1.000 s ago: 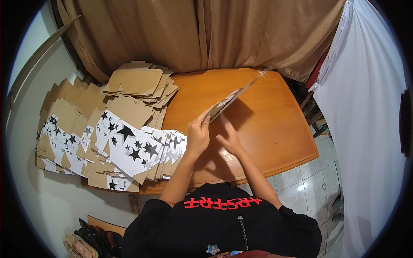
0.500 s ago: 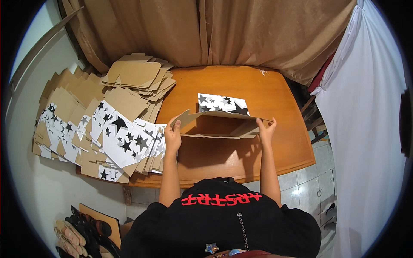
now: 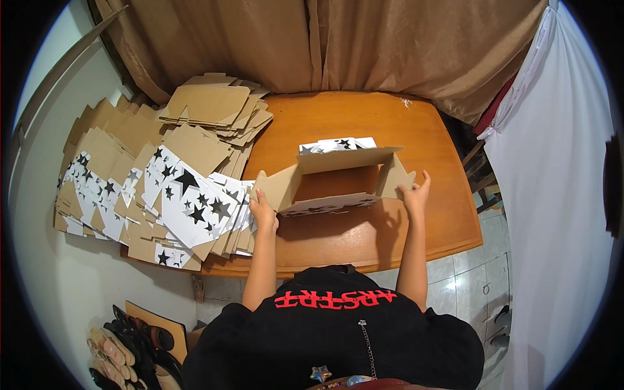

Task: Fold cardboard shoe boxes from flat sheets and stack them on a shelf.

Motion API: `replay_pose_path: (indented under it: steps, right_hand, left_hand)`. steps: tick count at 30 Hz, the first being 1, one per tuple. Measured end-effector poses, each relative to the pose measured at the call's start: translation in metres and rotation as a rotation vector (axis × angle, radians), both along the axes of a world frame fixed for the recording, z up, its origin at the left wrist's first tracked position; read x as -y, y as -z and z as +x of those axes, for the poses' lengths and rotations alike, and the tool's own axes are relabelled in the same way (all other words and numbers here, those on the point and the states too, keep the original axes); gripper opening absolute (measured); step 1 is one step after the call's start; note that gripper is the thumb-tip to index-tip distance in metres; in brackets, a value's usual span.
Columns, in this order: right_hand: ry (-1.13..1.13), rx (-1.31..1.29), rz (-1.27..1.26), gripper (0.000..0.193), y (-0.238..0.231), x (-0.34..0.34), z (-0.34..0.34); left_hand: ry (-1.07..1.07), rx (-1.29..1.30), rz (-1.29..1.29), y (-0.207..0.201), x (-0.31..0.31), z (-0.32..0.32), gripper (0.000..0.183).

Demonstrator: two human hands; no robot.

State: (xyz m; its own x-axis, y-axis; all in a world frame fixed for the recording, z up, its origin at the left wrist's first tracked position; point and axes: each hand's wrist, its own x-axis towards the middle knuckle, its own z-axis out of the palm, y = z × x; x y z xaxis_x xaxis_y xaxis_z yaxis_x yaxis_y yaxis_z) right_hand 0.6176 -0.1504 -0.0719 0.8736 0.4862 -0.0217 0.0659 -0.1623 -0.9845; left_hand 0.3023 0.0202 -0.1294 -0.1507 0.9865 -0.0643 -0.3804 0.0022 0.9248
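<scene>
A cardboard box (image 3: 351, 160), opened out into a four-sided frame, is held over the wooden table with tabletop showing through its middle. Its inner faces are plain brown, and black and grey stars on white cover its near outer side. A star-printed white panel (image 3: 339, 144) shows past the far edge; whether it is attached I cannot tell. My left hand (image 3: 263, 211) is closed on the flap at the left end. At the other end, my right hand (image 3: 415, 195) pinches the right flap between thumb and fingers, one finger raised off it.
Flat cardboard blanks (image 3: 205, 104), several with star prints (image 3: 192, 198), lie piled over the left of the wooden table (image 3: 429, 214). A brown curtain (image 3: 403, 52) hangs behind, a white cloth (image 3: 552, 214) at right. Shoes (image 3: 110, 354) lie at the lower left.
The box has opened wider, its end flaps now spread outward and its inside showing more. My right hand has moved right and slightly nearer; the left hand has shifted a little nearer.
</scene>
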Motion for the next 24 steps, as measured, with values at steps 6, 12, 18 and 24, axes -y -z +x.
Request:
replay_pose_path:
  steps: [6,12,18,24]
  right_hand:
    - [0.081,0.246,-0.21,0.059,0.005,0.014,0.002]
    - [0.162,0.536,-0.464,0.033,0.033,0.016,-0.006]
    - [0.168,0.477,-0.638,0.054,0.026,0.001,-0.03]
    - [-0.028,0.397,-0.708,0.056,0.037,-0.013,-0.009]
  left_hand:
    - [0.039,-0.022,-0.286,0.014,-0.016,-0.001,0.034]
    - [-0.188,-0.699,0.085,0.035,-0.016,0.008,0.034]
    - [0.072,-1.166,0.359,-0.015,0.003,0.005,0.023]
    - [0.383,-1.496,0.201,-0.05,-0.004,0.016,0.042]
